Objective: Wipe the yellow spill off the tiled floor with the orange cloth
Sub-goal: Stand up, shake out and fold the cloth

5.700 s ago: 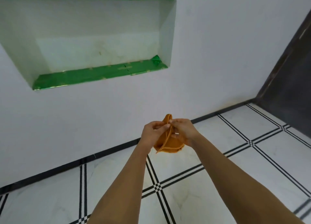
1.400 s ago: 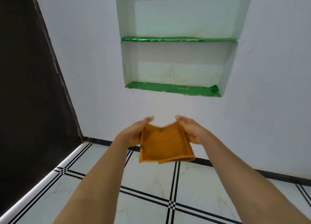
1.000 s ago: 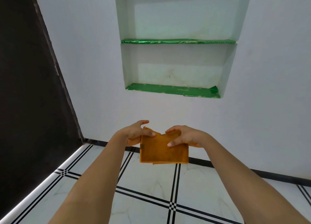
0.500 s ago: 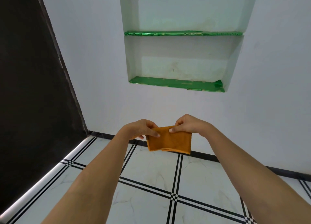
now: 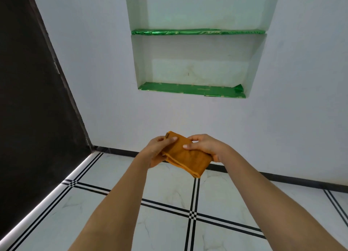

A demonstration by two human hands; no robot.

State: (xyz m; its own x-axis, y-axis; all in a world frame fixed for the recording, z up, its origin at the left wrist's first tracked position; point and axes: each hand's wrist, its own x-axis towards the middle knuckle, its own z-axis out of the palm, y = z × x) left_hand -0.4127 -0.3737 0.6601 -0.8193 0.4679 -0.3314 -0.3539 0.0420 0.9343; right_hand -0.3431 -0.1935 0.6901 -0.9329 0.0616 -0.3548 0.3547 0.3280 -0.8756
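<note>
The orange cloth (image 5: pixel 185 155) is folded into a narrow thick strip and held in the air in front of me, slanting down to the right. My left hand (image 5: pixel 158 151) grips its upper left end, thumb on top. My right hand (image 5: pixel 205 146) holds the right part, fingers curled over the top and palm under it. Below lies the white tiled floor (image 5: pixel 165 226) with black double lines. No yellow spill shows on the tiles in view.
A white wall (image 5: pixel 105 81) stands ahead with a black skirting line. Set into it is a recessed niche with green foil-lined shelves (image 5: pixel 192 88). A dark panel (image 5: pixel 28 100) fills the left side down to the floor.
Over the last second the cloth went from a flat square to a narrower folded strip. Both hands closed in on it and tilted it down to the right.
</note>
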